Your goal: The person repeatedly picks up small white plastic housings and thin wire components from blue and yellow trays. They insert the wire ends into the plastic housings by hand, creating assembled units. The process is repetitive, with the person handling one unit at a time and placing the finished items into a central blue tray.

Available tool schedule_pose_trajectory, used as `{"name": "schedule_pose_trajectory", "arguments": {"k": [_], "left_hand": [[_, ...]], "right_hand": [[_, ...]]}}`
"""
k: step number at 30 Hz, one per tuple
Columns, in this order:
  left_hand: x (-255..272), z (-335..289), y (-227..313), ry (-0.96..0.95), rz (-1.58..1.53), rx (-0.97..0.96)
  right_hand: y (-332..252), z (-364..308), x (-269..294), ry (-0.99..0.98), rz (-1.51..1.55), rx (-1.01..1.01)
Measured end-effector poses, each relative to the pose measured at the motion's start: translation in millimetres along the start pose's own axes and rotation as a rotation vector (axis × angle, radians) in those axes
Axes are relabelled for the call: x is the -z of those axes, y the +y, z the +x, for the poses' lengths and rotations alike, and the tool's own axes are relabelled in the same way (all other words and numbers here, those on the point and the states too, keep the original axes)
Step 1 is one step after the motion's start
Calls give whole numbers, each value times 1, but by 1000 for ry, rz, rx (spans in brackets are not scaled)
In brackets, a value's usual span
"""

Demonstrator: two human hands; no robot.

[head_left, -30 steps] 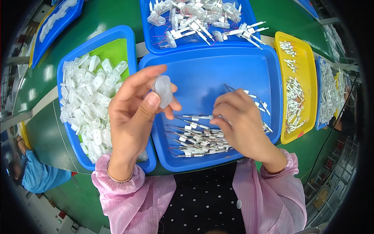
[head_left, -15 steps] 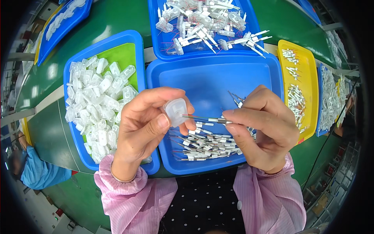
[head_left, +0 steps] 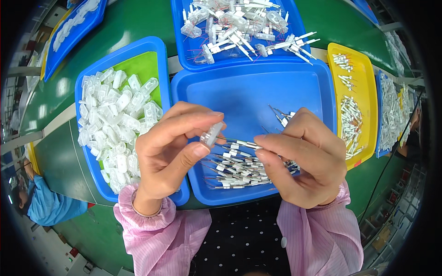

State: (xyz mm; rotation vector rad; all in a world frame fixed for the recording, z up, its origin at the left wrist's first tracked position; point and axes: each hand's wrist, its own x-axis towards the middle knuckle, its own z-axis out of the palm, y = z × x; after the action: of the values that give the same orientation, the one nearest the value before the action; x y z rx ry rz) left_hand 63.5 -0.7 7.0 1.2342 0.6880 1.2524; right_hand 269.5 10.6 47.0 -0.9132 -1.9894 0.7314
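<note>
Between the thumb and fingers of my left hand point(head_left: 172, 149) is a small translucent plastic housing point(head_left: 212, 134), tilted with its narrow side toward me. My right hand point(head_left: 306, 158) pinches a thin wired part with a white sleeve point(head_left: 247, 144). Its wires reach left to the housing; whether their tips are inside it, I cannot tell. Both hands hover over a blue tray point(head_left: 258, 87), where many similar white-sleeved wired parts point(head_left: 244, 172) lie along the near side. My right fingers partly hide a few more of these parts.
On the left, a blue tray point(head_left: 161, 60) with a green liner holds a heap of translucent housings point(head_left: 117, 124). Another blue tray point(head_left: 182, 50) at the back carries housings with wired parts. A yellow tray point(head_left: 368, 92) stands at right. Far left, a person in a blue sleeve point(head_left: 55, 202) sits.
My left hand has turned the housing from face-on to nearly edge-on. My right hand has shifted slightly left, bringing the wired part closer to it.
</note>
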Motion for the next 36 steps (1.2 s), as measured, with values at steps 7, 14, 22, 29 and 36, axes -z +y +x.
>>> {"name": "schedule_pose_trajectory", "arguments": {"k": [7, 14, 22, 29, 36], "left_hand": [[-10, -3, 1, 31, -33, 86], [-8, -7, -10, 9, -168, 137], [-17, -12, -15, 48, 339, -70], [-20, -4, -7, 30, 291, 10], [-14, 1, -4, 206, 207, 30]], "right_hand": [[5, -1, -8, 45, -97, -62], [10, 0, -13, -37, 19, -36], [14, -11, -18, -26, -64, 121], [20, -12, 16, -106, 125, -83], [167, -32, 178, -84, -1268, -434]]}}
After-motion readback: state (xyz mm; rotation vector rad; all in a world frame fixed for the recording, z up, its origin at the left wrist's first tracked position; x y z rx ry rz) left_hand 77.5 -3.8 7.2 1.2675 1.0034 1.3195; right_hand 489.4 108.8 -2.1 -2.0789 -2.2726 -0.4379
